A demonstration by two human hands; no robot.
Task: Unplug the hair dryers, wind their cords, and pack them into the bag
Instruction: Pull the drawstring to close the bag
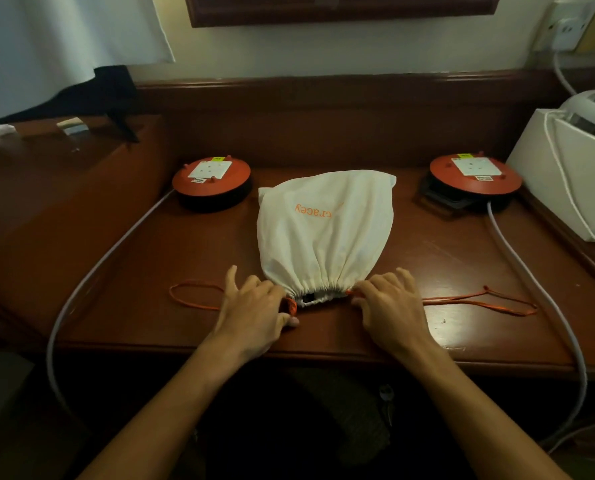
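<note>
White bag (324, 233) cinched; left hand (254, 306) and right hand (386, 299) pinch its orange drawstring (479, 301).

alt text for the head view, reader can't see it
Two bare hands, left hand and right hand, grip the cinched mouth of a full white drawstring bag on a wooden desk, between two red extension reels.

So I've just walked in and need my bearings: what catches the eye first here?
A bulging white drawstring bag lies mid-desk, its mouth cinched nearly shut between the left hand and right hand, which pinch its orange cord. Two red extension reels flank it, nothing plugged into them.
</note>
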